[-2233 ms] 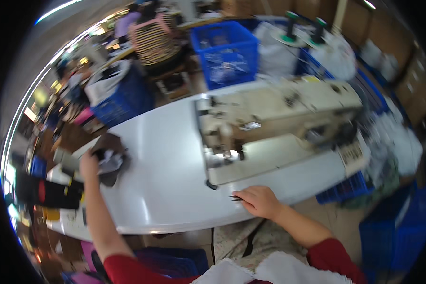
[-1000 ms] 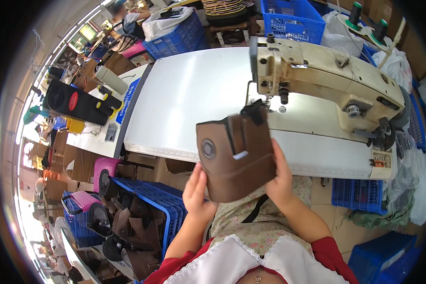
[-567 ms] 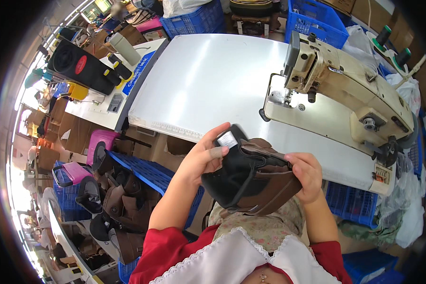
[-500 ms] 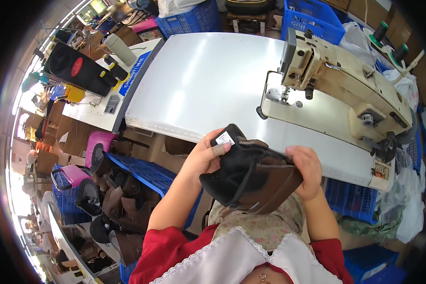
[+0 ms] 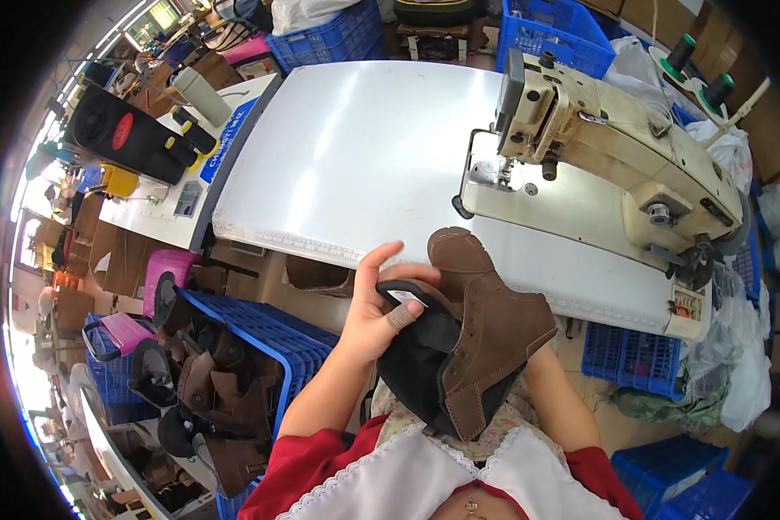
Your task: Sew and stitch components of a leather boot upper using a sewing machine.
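A brown leather shoe upper (image 5: pixel 498 334) with a black lining is held up in front of my lap, just off the sewing table's near edge. My left hand (image 5: pixel 390 308) pinches its black padded collar, the thumb pressed near a small white label (image 5: pixel 405 298) and the index finger raised. A band of tape is wrapped around that thumb. The brown outer side, with stitching and a row of small holes, faces up. Behind the upper goes my right hand (image 5: pixel 539 368); only the wrist side shows, and its fingers are hidden.
A cream sewing machine (image 5: pixel 615 147) stands at the right of the white table (image 5: pixel 347 165). At left, a blue crate (image 5: pixel 260 325) holds several brown and black uppers. Another blue crate (image 5: pixel 633 355) sits beneath the table's right end. Green thread cones (image 5: pixel 680 54) stand behind the machine.
The upper has been turned over, so its brown outer side now shows where mostly black lining did. My right hand has gone from its right edge to behind it.
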The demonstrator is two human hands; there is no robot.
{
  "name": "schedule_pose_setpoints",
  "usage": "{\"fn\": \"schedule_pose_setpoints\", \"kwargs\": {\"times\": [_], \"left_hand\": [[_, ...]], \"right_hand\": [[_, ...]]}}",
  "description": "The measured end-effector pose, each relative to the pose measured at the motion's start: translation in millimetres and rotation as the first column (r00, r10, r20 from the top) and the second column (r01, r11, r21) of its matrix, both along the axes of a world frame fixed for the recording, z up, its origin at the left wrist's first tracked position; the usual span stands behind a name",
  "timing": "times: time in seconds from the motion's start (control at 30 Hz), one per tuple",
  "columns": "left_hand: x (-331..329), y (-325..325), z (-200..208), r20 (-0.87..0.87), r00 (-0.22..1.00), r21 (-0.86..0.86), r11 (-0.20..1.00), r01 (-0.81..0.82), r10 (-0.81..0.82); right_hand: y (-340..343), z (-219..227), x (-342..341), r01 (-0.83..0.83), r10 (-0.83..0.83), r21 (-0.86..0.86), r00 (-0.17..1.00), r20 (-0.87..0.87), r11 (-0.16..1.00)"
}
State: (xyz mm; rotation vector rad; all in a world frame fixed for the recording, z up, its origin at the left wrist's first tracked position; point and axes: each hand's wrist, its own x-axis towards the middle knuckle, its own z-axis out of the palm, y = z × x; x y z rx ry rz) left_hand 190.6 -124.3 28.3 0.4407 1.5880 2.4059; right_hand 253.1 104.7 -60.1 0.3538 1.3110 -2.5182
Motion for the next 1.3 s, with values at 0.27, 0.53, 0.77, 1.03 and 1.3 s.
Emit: {"fn": "schedule_pose_setpoints", "kwargs": {"times": [0.27,0.53,0.77,1.03,1.3], "left_hand": [[17,-28,-38,0.453,0.866,0.274,0.957,0.091,-0.212],[15,-37,-27,0.095,0.962,-0.214,0.949,-0.233,0.257],[26,-15,-1,-0.149,0.986,-0.543,0.828,-0.143,0.073],[17,-2,-14,-0.047,0.999,-0.517,0.856,-0.022,-0.002],[9,-15,-10,0.127,0.977,-0.251,0.947,0.199,-0.172]], "right_hand": [[-2,-1,-3,0.186,0.107,0.650,0.917,-0.385,0.737],[9,24,-8,-0.212,0.214,0.049,0.898,-0.385,0.976],[19,-46,-6,-0.474,0.744,0.770,0.669,-0.001,0.427],[-5,-28,-20,-0.442,0.787,0.794,0.612,-0.073,0.417],[7,-46,24,-0.476,0.821,0.783,0.566,-0.077,0.401]]}}
